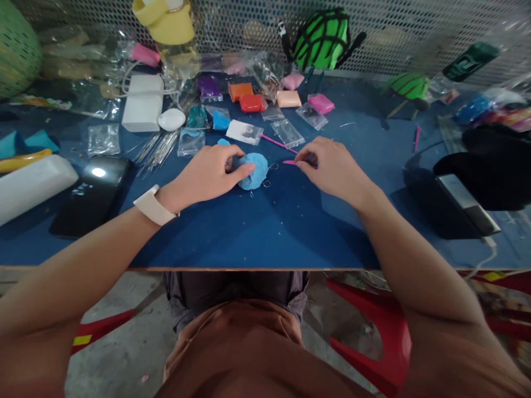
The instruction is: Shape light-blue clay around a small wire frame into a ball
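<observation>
My left hand (213,170) is closed around the left side of a rounded lump of light blue modelling clay (258,171), thumb across its top. Small wire loops (266,183) stick out of the lump's right and lower edges. A bit of the same blue shows behind my left fingers. To the right, my right hand (327,166) pinches a thin pink modelling tool (289,162), its tip pointing left at the clay but apart from it. Another pink stick (277,143) lies just behind, its right end close to my right fingers.
Behind the hands lie clay packs, including red (252,103) and purple (209,88), and a bundle of wires (155,150). A phone (92,196) rests at left, a power bank (468,205) at right. A green-and-black turtle-like figure (321,40) stands by the mesh panel.
</observation>
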`<action>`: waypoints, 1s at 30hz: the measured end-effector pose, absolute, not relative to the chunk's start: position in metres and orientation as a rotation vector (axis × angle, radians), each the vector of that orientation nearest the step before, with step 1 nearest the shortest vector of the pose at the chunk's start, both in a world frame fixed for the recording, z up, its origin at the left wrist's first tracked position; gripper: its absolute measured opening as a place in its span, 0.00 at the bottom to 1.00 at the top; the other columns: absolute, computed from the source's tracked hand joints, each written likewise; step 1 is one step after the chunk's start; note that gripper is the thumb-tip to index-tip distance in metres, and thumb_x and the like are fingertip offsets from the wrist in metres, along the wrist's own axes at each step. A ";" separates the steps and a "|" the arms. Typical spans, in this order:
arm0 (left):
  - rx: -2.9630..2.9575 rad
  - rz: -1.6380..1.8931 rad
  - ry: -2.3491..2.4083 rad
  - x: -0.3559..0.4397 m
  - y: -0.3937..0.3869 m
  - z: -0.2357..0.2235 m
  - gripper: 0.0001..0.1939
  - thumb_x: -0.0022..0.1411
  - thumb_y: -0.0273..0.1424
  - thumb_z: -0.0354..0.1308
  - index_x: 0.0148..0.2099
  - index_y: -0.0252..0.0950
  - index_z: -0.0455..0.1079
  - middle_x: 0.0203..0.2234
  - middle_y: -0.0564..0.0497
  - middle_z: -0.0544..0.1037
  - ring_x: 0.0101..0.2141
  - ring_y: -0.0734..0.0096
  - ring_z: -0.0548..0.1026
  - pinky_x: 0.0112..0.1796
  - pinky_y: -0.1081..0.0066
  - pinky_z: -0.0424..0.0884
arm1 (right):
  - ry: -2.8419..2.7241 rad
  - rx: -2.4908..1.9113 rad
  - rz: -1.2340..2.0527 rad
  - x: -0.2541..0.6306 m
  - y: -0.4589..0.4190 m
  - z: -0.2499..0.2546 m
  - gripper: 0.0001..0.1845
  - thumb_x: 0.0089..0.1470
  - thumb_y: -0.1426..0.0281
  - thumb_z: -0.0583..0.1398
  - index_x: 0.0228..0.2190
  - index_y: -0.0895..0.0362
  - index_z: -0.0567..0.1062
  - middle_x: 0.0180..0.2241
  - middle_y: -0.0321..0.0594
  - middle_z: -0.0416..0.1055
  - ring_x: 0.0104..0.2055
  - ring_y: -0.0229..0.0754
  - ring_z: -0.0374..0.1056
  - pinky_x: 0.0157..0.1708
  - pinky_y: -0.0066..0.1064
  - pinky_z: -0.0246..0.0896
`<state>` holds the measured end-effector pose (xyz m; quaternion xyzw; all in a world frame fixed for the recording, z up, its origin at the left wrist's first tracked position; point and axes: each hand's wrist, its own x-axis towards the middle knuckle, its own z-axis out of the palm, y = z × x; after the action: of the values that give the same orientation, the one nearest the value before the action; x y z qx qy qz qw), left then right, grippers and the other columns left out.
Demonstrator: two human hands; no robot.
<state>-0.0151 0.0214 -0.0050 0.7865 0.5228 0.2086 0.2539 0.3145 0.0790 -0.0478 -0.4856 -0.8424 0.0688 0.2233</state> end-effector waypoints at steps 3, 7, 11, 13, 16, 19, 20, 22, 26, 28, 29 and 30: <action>2.098 0.512 1.410 -0.020 0.026 -0.003 0.28 0.83 0.56 0.57 0.52 0.37 0.84 0.24 0.49 0.75 0.23 0.66 0.67 0.30 0.60 0.62 | -2.318 -1.340 0.221 0.314 0.080 -0.048 0.01 0.68 0.68 0.73 0.41 0.50 0.86 0.43 0.47 0.84 0.45 0.56 0.78 0.49 0.51 0.72; 2.118 0.466 1.397 -0.024 0.030 -0.001 0.31 0.80 0.62 0.59 0.45 0.39 0.81 0.24 0.50 0.73 0.23 0.66 0.66 0.31 0.59 0.62 | -2.338 -1.389 0.260 0.315 0.078 -0.044 0.06 0.72 0.67 0.71 0.38 0.51 0.86 0.45 0.48 0.83 0.47 0.57 0.78 0.53 0.53 0.71; 2.117 0.407 1.407 -0.024 0.031 0.001 0.33 0.79 0.64 0.58 0.42 0.38 0.78 0.24 0.50 0.72 0.24 0.66 0.68 0.34 0.59 0.66 | -2.390 -1.411 0.356 0.317 0.076 -0.040 0.08 0.75 0.62 0.69 0.41 0.52 0.85 0.47 0.52 0.83 0.51 0.61 0.77 0.58 0.57 0.71; 2.116 0.380 1.414 -0.023 0.031 0.002 0.32 0.79 0.64 0.58 0.48 0.37 0.81 0.25 0.50 0.72 0.25 0.65 0.69 0.35 0.59 0.68 | -2.395 -1.435 0.406 0.316 0.075 -0.037 0.08 0.75 0.62 0.68 0.41 0.52 0.83 0.47 0.53 0.83 0.52 0.62 0.77 0.57 0.57 0.72; 2.130 0.349 1.434 -0.024 0.032 0.004 0.36 0.78 0.64 0.57 0.57 0.35 0.83 0.27 0.49 0.75 0.26 0.63 0.71 0.37 0.59 0.71 | -2.330 -1.444 0.472 0.310 0.070 -0.032 0.05 0.74 0.66 0.67 0.42 0.52 0.81 0.41 0.48 0.83 0.44 0.57 0.77 0.49 0.51 0.71; 2.132 0.264 1.440 -0.029 0.035 0.008 0.41 0.79 0.66 0.54 0.64 0.34 0.83 0.31 0.45 0.79 0.29 0.61 0.75 0.36 0.59 0.70 | -2.201 -1.317 0.546 0.299 0.063 -0.026 0.08 0.78 0.60 0.66 0.44 0.49 0.79 0.38 0.42 0.82 0.37 0.50 0.75 0.43 0.48 0.69; 2.137 0.216 1.433 -0.032 0.035 0.010 0.43 0.77 0.66 0.56 0.69 0.35 0.82 0.34 0.44 0.81 0.31 0.59 0.78 0.36 0.60 0.70 | -2.142 -1.259 0.581 0.295 0.060 -0.025 0.12 0.79 0.55 0.66 0.45 0.49 0.79 0.37 0.41 0.81 0.35 0.49 0.74 0.41 0.47 0.69; 2.181 0.118 1.422 -0.038 0.037 0.013 0.47 0.72 0.66 0.65 0.76 0.37 0.77 0.42 0.42 0.85 0.39 0.53 0.83 0.40 0.61 0.72 | -2.027 -1.159 0.663 0.287 0.054 -0.024 0.21 0.78 0.44 0.66 0.44 0.48 0.79 0.35 0.40 0.79 0.34 0.47 0.73 0.36 0.45 0.68; 2.317 0.020 1.420 -0.040 0.038 0.008 0.47 0.68 0.63 0.71 0.78 0.41 0.74 0.54 0.40 0.87 0.51 0.46 0.85 0.44 0.61 0.72 | -1.910 -1.013 0.825 0.266 0.039 -0.025 0.33 0.68 0.30 0.69 0.41 0.47 0.78 0.29 0.36 0.75 0.29 0.43 0.69 0.31 0.42 0.65; 2.364 -0.003 1.424 -0.037 0.037 0.004 0.43 0.68 0.61 0.71 0.75 0.41 0.75 0.49 0.41 0.87 0.48 0.45 0.85 0.43 0.60 0.70 | -1.881 -0.983 0.882 0.254 0.033 -0.027 0.36 0.66 0.28 0.69 0.38 0.48 0.77 0.25 0.33 0.73 0.25 0.41 0.65 0.29 0.42 0.61; 2.378 -0.010 1.433 -0.035 0.037 0.003 0.42 0.68 0.61 0.71 0.73 0.40 0.76 0.46 0.41 0.86 0.46 0.44 0.85 0.42 0.60 0.69 | -1.865 -0.976 0.885 0.249 0.031 -0.029 0.37 0.65 0.27 0.69 0.37 0.48 0.76 0.24 0.33 0.72 0.24 0.41 0.64 0.29 0.42 0.60; 2.388 -0.010 1.438 -0.033 0.036 0.002 0.40 0.69 0.61 0.71 0.71 0.40 0.76 0.44 0.42 0.86 0.45 0.44 0.85 0.42 0.59 0.68 | -1.855 -0.980 0.886 0.245 0.030 -0.031 0.38 0.64 0.26 0.69 0.36 0.48 0.76 0.24 0.32 0.72 0.24 0.41 0.64 0.29 0.42 0.59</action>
<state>-0.0328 0.0363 0.0021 0.8433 0.5078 -0.0035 0.1763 0.2446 0.0297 -0.0305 -0.3906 -0.7397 0.3534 0.4188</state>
